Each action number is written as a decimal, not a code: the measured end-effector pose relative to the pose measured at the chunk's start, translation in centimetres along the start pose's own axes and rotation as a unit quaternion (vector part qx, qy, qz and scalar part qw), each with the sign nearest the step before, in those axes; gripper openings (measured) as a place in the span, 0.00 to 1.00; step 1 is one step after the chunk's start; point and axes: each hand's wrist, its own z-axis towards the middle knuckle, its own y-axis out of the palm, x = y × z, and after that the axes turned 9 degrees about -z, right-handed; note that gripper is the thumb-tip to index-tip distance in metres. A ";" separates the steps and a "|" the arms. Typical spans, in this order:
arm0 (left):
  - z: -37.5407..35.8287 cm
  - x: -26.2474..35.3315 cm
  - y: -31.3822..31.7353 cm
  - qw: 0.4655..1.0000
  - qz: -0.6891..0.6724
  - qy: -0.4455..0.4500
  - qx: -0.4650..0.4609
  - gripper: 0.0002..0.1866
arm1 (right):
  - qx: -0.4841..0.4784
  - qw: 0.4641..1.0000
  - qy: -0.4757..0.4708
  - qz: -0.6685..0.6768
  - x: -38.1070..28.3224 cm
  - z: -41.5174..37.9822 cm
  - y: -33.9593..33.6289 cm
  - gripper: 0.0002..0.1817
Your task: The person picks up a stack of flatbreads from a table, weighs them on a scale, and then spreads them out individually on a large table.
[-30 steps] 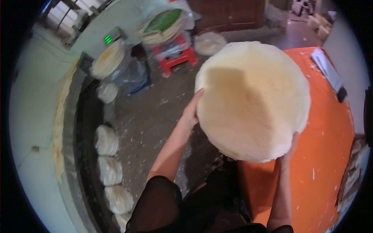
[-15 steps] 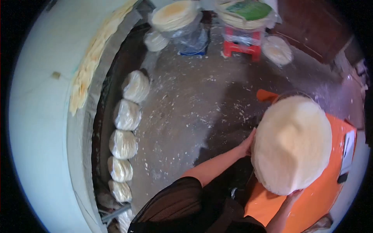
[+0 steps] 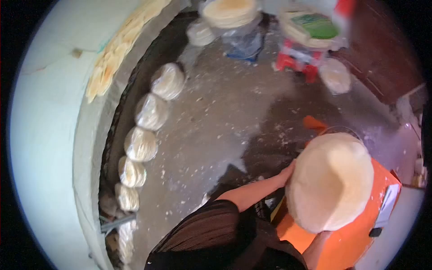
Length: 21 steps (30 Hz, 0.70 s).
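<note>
A large, pale, round stack of thin flatbreads [image 3: 330, 182] is between my two hands, above the orange tabletop [image 3: 339, 252]. My left hand [image 3: 288, 173] grips its left edge, with the fingers mostly hidden behind the breads. At the near edge, my right hand [image 3: 323, 236] holds the stack from below, largely covered by it. The top sheet is smooth, with a soft raised fold across its middle. A clear wrap edge [image 3: 344, 129] shows just beyond the stack.
Several plastic-wrapped flatbread bundles [image 3: 141, 144] line the floor at the left. At the back are an unwrapped flatbread pile [image 3: 230, 12] and a red stool [image 3: 310, 69] bearing more breads. A white pad [image 3: 387, 206] lies on the table's right side. Crumbs dot the floor.
The view has shifted, so the floor bundles and back piles appear displaced. The stack appears slightly lower and further left, still held by both hands.
</note>
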 end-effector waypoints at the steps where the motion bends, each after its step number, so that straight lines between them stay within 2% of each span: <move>1: -1.7 1.0 1.2 0.998 0.012 0.039 -0.045 0.37 | 0.000 1.000 -0.004 0.012 0.1 -0.3 -0.5 0.23; 2: -4.9 2.4 4.4 0.994 -0.059 0.028 -0.083 0.34 | 0.002 1.000 -0.009 0.025 0.1 -0.5 -0.9 0.23; 3: 1.0 0.1 0.0 0.989 -0.052 0.043 -0.131 0.33 | 0.004 0.999 -0.015 0.040 0.2 -0.7 -1.6 0.23; 4: -2.1 1.2 2.6 0.994 -0.039 0.042 -0.094 0.31 | 0.011 0.998 -0.024 0.051 0.4 -0.8 -2.4 0.23; 5: -2.3 1.6 3.3 0.992 -0.052 0.038 -0.109 0.29 | 0.023 0.998 -0.027 0.060 0.8 -1.2 -3.1 0.23; 6: -3.9 2.3 4.9 0.993 -0.047 0.025 -0.106 0.29 | 0.044 0.994 -0.085 0.057 1.9 -0.1 -5.2 0.20; 7: -5.2 2.7 6.3 0.994 -0.045 0.014 -0.102 0.28 | 0.062 0.996 -0.047 0.051 2.3 -0.9 -6.1 0.20; 9: -4.0 2.1 4.7 0.994 -0.035 0.023 -0.096 0.29 | 0.085 0.995 0.039 0.031 2.3 -3.0 -5.8 0.20; 10: -4.0 2.1 4.4 0.995 -0.032 0.032 -0.092 0.29 | -0.171 0.980 0.076 0.065 2.7 -4.7 -5.6 0.21; 11: -4.0 2.2 4.3 0.994 -0.039 0.019 -0.097 0.28 | -0.026 0.993 0.108 0.033 3.6 -6.1 -4.6 0.21; 12: -4.3 2.5 4.6 0.994 -0.044 0.006 -0.101 0.28 | 0.118 0.983 0.142 0.001 2.7 -10.7 2.1 0.21; 13: -4.7 2.9 5.2 0.993 -0.050 -0.009 -0.106 0.27 | -0.052 0.983 0.153 0.082 5.2 -9.8 0.0 0.22; 14: -5.1 3.2 5.9 0.995 -0.041 -0.012 -0.087 0.27 | -0.223 0.949 0.173 0.139 7.6 -9.1 -1.9 0.22; 15: -6.1 3.4 7.0 0.997 -0.030 -0.018 -0.067 0.27 | -0.383 0.885 0.173 0.202 9.8 -8.9 -3.2 0.23; 16: -6.9 3.8 8.0 0.998 -0.015 -0.028 -0.048 0.27 | -0.305 0.904 0.205 0.219 10.1 -9.4 -1.3 0.24; 18: -9.2 4.6 9.3 0.973 0.158 0.086 -0.145 0.28 | -0.227 0.912 0.214 0.268 9.7 -10.9 4.6 0.26; 20: -9.4 4.6 8.8 0.975 0.158 0.035 -0.152 0.29 | -0.151 0.937 0.146 0.279 9.5 -12.4 7.9 0.27; 21: -8.2 4.8 8.2 0.990 0.081 -0.055 -0.100 0.30 | -0.075 0.958 0.106 0.257 9.5 -12.8 8.8 0.28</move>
